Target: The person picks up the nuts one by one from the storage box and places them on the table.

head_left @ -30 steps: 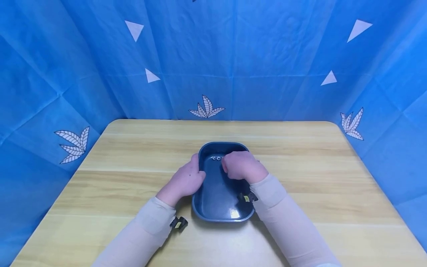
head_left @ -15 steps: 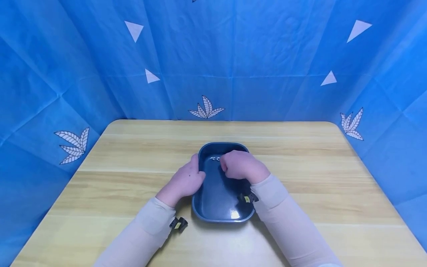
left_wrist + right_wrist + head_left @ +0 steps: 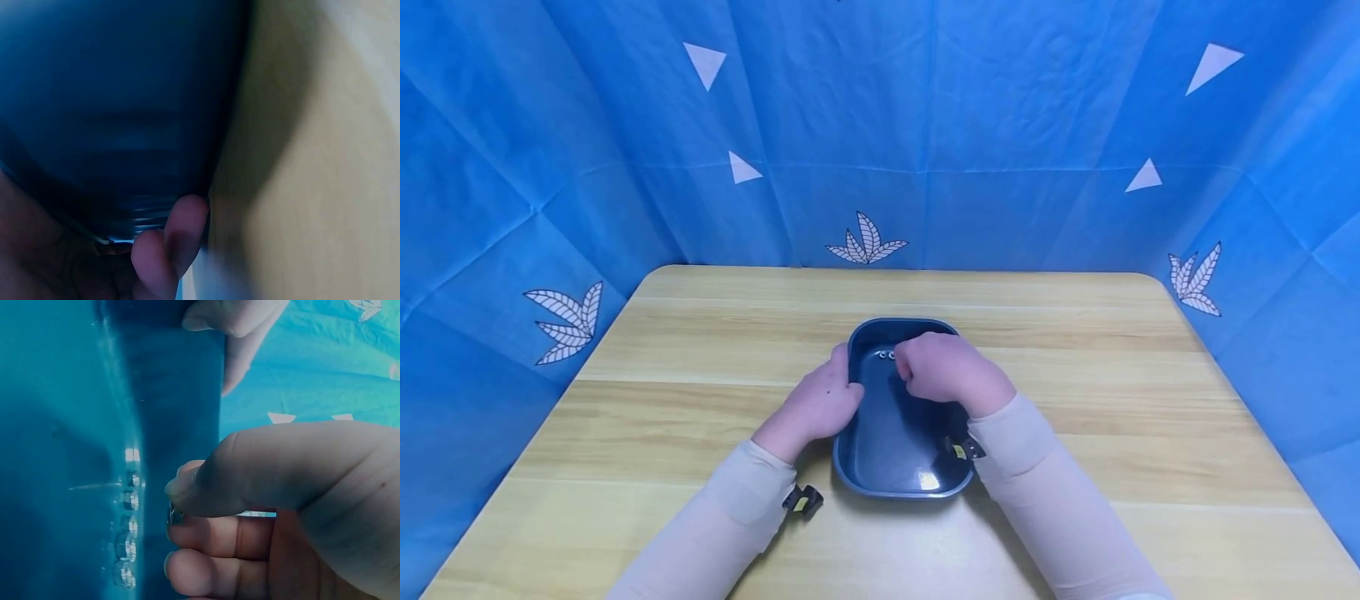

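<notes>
A dark blue rectangular plastic tray (image 3: 887,450) with rounded corners stands in the middle of the table. My left hand (image 3: 820,400) grips its left wall, thumb over the rim; in the left wrist view, fingertips (image 3: 187,225) press against the outside of the wall. Inside the far part of the tray is my right hand (image 3: 943,368). In the right wrist view, its thumb and fingers pinch a small shiny metal nut (image 3: 175,516). Several similar nuts (image 3: 127,547) form a row on the tray floor, just beside the pinched one. The right hand hides part of this row in the head view.
The tray rests on a light wood-grain table (image 3: 1112,375). A blue cloth (image 3: 1000,100) with white triangles and leaf prints hangs behind and at both sides. Each wrist carries a small black camera mount, such as the left mount (image 3: 803,502).
My right hand has shifted slightly right and toward the far side, staying inside the tray. The left hand keeps its hold, and the tray stays in place.
</notes>
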`<state>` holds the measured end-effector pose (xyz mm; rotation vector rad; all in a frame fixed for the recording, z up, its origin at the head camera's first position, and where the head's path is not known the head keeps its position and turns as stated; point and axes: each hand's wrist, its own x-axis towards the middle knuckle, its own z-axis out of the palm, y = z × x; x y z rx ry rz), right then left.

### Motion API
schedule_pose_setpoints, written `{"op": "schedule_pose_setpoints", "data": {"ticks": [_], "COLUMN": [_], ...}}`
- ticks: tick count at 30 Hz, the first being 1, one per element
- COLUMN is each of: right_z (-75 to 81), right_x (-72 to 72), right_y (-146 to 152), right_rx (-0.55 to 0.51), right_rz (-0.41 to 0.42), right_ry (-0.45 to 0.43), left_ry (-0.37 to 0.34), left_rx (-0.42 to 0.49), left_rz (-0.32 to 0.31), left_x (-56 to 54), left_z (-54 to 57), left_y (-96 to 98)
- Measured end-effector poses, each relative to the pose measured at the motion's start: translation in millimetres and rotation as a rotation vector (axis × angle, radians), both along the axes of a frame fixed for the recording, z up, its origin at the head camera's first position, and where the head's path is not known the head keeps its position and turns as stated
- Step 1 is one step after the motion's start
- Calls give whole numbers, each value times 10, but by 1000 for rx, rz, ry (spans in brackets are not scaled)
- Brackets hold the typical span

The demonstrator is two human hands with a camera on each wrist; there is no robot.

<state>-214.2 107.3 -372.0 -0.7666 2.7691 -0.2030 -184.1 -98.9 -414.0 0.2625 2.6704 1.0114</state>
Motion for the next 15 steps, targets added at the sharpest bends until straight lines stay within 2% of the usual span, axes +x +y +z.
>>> {"op": "schedule_pose_setpoints", "data": {"ticks": [15], "right_z": [182], "right_x": [57], "right_y": [98], "right_rx": [-86], "right_rz": [-18], "right_ry": [-4], "left_ry": [-10], "left_rx": [7], "left_rz": [7], "left_x": [11], "left_z": [15], "left_y": [12]}}
